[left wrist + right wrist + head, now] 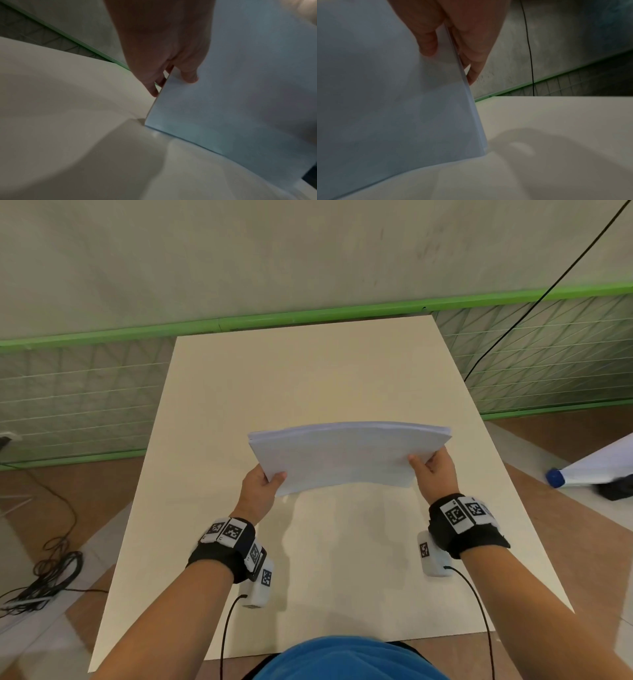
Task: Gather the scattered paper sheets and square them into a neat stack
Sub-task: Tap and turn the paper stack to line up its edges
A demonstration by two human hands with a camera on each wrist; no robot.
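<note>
The bundle of white paper sheets (346, 457) is pinched at its side edges, at nine o'clock by the left hand (258, 491) and at three o'clock by the right hand (436, 470), thumbs in front. It is stood on its lower edge on the pale rectangular tabletop (308, 378), bowed. The pinch is best loosened slightly and the edge tapped, so that the sheets settle flush.

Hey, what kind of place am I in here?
Probably a data-recording workspace, not an office: a bare table fenced by green netting, loose cables on the floor, and tracking markers on both wrists.
</note>
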